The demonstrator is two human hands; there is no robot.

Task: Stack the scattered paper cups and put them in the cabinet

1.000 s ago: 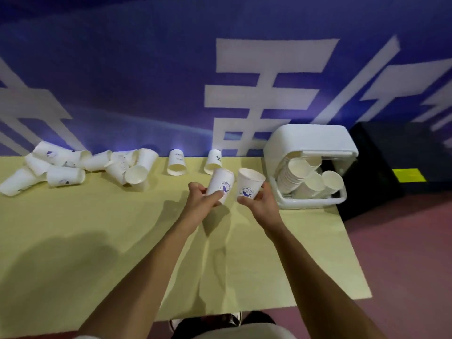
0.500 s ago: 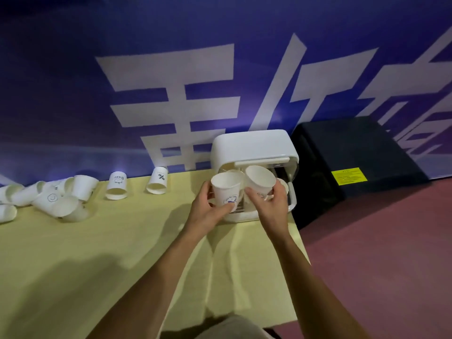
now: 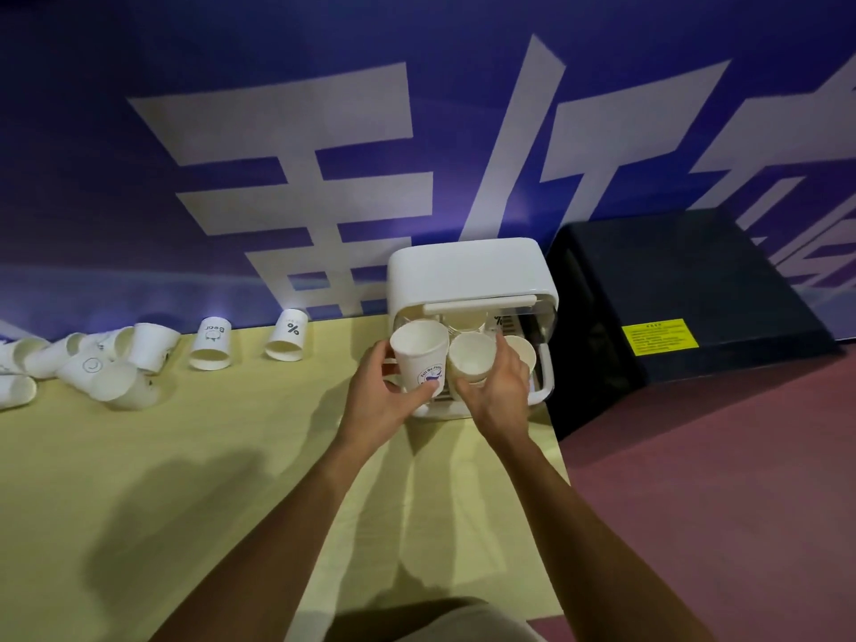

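Note:
My left hand [image 3: 380, 405] grips a white paper cup with a blue logo [image 3: 421, 359], mouth up, just in front of the small white cabinet [image 3: 468, 271]. My right hand [image 3: 498, 391] grips a second white cup [image 3: 470, 361] beside it, right at the cabinet's open front. More cups [image 3: 523, 352] sit inside the cabinet, partly hidden by my hands. Several loose cups [image 3: 111, 363] lie scattered at the table's far left, and two stand upside down, one marked "Bear" [image 3: 210, 342] and one marked "%" [image 3: 287, 335].
The yellow table [image 3: 185, 479] ends just right of the cabinet. A dark box with a yellow label [image 3: 671, 317] stands on the reddish floor [image 3: 718, 479] beyond that edge. A blue wall banner [image 3: 324, 132] runs behind the table.
Both hands carried their cups rightward and forward from the table's middle to the cabinet's open front. The view swung right, so the loose cups now sit further left.

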